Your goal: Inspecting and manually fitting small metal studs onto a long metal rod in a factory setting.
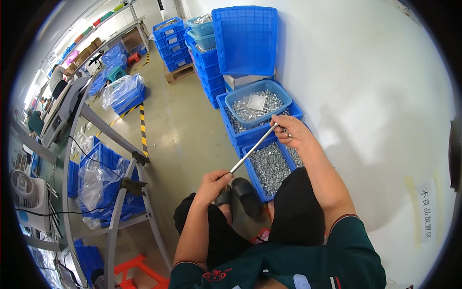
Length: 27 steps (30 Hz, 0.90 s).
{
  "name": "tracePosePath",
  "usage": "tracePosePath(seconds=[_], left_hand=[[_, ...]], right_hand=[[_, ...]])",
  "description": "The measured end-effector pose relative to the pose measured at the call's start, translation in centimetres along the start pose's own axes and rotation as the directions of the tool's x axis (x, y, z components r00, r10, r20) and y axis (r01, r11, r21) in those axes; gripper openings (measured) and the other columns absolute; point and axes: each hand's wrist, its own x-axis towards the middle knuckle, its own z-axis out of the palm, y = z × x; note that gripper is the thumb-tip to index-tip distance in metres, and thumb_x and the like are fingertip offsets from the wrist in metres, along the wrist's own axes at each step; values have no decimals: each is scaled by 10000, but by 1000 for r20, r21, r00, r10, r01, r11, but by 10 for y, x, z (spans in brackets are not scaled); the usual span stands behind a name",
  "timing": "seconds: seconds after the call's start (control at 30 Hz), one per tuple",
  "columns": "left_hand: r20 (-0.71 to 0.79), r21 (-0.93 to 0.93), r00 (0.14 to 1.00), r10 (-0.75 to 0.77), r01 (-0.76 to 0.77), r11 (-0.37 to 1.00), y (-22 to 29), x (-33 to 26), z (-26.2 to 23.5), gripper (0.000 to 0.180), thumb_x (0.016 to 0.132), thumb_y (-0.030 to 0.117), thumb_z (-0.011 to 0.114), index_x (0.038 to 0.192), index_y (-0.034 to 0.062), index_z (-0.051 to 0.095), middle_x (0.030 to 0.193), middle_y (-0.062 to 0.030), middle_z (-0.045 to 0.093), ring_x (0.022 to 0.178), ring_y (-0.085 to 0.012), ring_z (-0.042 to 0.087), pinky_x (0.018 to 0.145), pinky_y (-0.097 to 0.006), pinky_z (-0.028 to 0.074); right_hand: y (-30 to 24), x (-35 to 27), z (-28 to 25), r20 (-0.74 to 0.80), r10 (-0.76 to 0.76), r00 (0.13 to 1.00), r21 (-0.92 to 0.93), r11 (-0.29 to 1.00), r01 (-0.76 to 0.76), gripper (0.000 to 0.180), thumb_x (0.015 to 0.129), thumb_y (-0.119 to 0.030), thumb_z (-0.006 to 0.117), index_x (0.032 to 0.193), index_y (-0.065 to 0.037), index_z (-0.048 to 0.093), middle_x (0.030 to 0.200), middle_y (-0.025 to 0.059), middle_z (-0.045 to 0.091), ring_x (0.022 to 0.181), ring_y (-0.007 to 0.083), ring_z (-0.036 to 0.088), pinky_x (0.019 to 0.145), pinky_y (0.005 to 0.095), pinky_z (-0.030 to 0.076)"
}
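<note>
A thin silvery metal rod [253,148] slants between my two hands, above the floor and my knees. My left hand [214,187] is closed round its lower near end. At the upper far end, my right hand [292,132] pinches the rod's tip with thumb and fingers; small shiny metal pieces show among its curled fingers, too small to name. Below the right hand lies a blue crate [260,189] full of small silvery metal parts [270,166]. Just beyond it, a light blue tub [288,98] holds similar parts and a white label card [256,102].
Stacked blue crates [210,72] and an upright blue crate [245,41] stand along the white wall [346,62]. At left are a grey-framed workbench [115,231], plastic-covered blue crates [108,168] and a red stool [142,272]. Other people [58,79] are far off at left.
</note>
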Motion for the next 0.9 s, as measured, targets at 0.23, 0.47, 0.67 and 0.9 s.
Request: tracePosePath(seconds=[0.23,0.47,0.67,0.9], left_hand=[[69,-83,997,-37,43,996,2,-3,-5,206,856,190,565,907,5,642,596,38,493,543,-35,431,478,-187,299],[29,2,999,32,-32,999,-11,2,-2,220,876,184,534,927,-14,615,597,12,511,457,-37,393,415,-191,267],[58,-129,998,-6,13,992,-3,10,10,228,874,200,534,932,-5,619,614,22,509,544,-50,439,489,-194,313],[-13,-210,1000,-7,4,978,-2,16,12,221,882,225,532,914,20,607,593,7,507,454,-60,418,414,-202,307]], right_hand=[[4,-1,6,138,47,989,144,987,-67,251,866,-269,570,822,-22,553,564,5,475,385,42,352,321,168,252],[5,-1,1,61,48,997,-132,991,-40,276,877,-299,551,866,-24,565,553,2,467,379,36,333,320,163,234],[8,-6,17,83,-95,992,84,993,88,312,909,-309,490,976,-13,565,577,-1,448,402,37,327,331,165,220],[23,-10,35,190,217,958,-568,820,-73,304,878,-289,536,1005,-22,610,604,8,465,427,37,326,349,170,179]])
